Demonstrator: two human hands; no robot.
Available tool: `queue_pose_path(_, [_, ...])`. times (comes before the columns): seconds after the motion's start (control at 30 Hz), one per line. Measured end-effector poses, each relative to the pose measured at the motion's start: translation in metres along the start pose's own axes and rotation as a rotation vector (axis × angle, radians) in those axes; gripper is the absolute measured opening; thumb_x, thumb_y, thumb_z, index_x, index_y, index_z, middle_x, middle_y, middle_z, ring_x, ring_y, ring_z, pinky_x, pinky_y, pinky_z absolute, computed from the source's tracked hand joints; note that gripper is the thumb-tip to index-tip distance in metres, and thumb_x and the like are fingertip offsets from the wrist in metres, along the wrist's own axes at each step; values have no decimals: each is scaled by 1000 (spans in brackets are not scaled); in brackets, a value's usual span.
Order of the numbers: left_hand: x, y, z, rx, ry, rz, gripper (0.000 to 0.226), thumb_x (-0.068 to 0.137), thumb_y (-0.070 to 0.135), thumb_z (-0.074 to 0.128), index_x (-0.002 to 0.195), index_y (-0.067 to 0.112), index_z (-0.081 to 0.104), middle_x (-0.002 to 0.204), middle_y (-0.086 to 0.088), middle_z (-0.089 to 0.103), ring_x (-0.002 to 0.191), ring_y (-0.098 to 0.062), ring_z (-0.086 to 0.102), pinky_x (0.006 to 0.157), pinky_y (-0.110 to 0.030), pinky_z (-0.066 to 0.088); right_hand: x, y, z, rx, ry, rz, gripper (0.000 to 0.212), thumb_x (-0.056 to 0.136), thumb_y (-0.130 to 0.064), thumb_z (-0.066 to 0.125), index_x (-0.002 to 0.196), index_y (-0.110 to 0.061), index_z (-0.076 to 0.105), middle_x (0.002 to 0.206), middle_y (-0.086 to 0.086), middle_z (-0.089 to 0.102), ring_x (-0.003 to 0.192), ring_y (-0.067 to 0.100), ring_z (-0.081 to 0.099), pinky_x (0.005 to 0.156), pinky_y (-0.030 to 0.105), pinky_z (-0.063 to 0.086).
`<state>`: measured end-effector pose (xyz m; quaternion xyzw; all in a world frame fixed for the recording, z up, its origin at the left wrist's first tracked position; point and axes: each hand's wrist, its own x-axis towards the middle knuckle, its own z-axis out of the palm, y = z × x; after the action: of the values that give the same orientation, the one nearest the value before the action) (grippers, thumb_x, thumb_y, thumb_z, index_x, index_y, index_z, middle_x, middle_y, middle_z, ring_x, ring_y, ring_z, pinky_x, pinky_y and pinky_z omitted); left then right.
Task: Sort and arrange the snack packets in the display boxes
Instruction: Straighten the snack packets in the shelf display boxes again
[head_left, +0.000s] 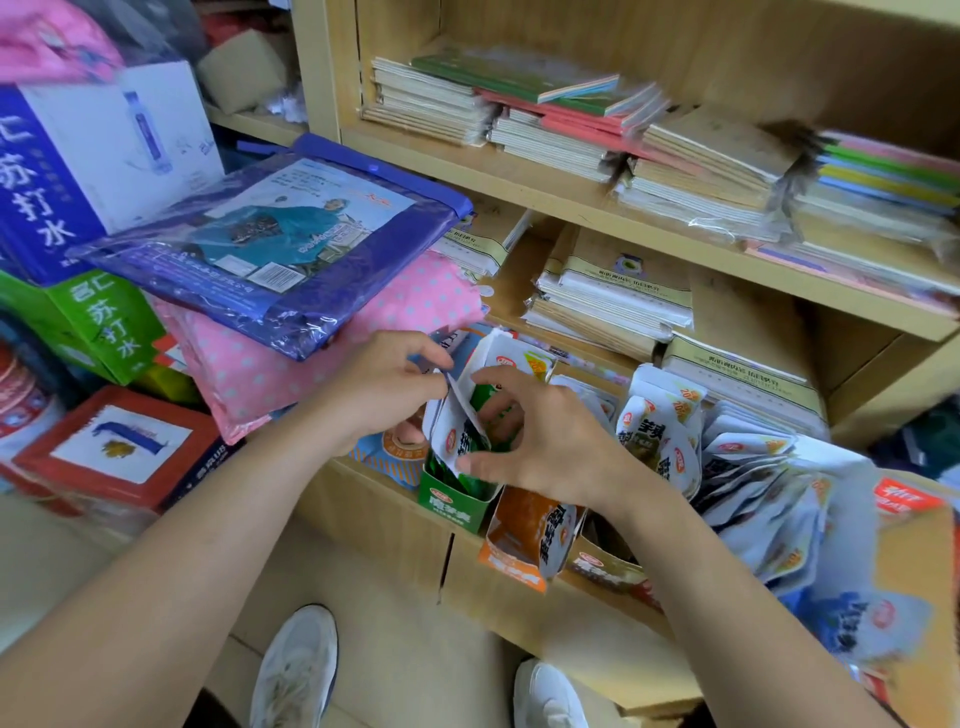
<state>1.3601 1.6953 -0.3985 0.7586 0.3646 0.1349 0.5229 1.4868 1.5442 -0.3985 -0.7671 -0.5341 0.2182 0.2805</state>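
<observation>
Item: one white packet, upright over the green display box at the near edge of the wooden shelf, left of the orange display box. Handling note: we judge the step to be seating this packet in a box. We would keep it vertical, part the green packets already standing there before lowering it, and check its print against the box. A white packet among green ones looks like a mismatch, and the heap of white packets lies to the right. Left hand: fingers curled, narrow, thumb and forefinger pinching the packet's upper edge. Right hand: half open and arched, thumb against the packet's lower part, fingertips behind it among the green packets, so we read it as a loose grip on the same packet.
</observation>
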Motion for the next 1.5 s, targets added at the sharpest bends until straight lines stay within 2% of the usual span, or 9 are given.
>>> queue_pose_path(0.13, [-2,3,5,-98,-1,-14,22,92,-1,59,101,14,71,88,-9,59,45,-8,61,47,-24,53,-6,-8,15,-192,97,-23,93,69,-55,85,147,-27,42,126,-6,60,109,13,58,91,30,49])
queue_pose_path(0.37, [-11,16,2,-420,0,-43,8,94,5,65,98,4,72,85,-21,75,68,-26,73,55,-22,57,5,15,2,40,261,-171,15,89,-9,71,100,-19,74,81,-2,70,70,16,62,65,37,50])
queue_pose_path(0.63, [0,-5,6,216,184,381,20,77,22,84,91,35,78,84,9,64,69,-1,63,70,-25,50,14,35,-9,200,251,-92,18,89,-4,73,99,-20,74,92,-3,77,71,21,70,69,40,58])
queue_pose_path(0.77, [0,-6,5,198,158,484,17,79,14,83,86,30,80,86,6,73,76,-7,71,78,-37,59,14,40,-16,218,261,-54,17,88,-5,75,103,-13,74,91,5,76,69,13,69,68,29,56])
queue_pose_path(0.97, [-4,-13,-11,225,-37,493,24,83,13,80,80,36,75,80,9,76,77,-5,71,72,-21,52,13,43,-17,209,326,-40,16,89,-6,73,104,-13,75,89,5,76,74,21,72,74,37,60])
queue_pose_path(1.03, [-4,-18,-11,250,-25,533,18,82,21,79,92,35,76,96,11,74,90,-8,69,78,-28,55,14,41,-17,143,357,-57,15,88,-7,75,101,-14,76,88,0,76,77,13,71,73,30,59])
queue_pose_path(1.2, [-7,-18,5,419,-8,575,65,79,34,81,139,29,58,128,16,58,110,-5,58,96,-32,51,12,35,-17,297,321,-56,8,88,-4,74,96,-4,75,74,8,74,57,14,67,63,21,54])
queue_pose_path(1.4, [-13,-18,-1,387,-27,633,19,76,26,87,89,32,75,83,16,68,78,-6,65,69,-30,52,6,32,-29,540,133,8,9,89,1,70,97,2,73,84,15,76,64,15,72,64,22,58])
queue_pose_path(1.5, [-21,-22,-11,394,-144,639,11,78,25,86,85,32,81,80,14,70,77,-9,68,70,-32,53,9,38,-28,464,295,-8,6,91,1,69,93,-2,73,77,13,74,63,21,70,64,30,60])
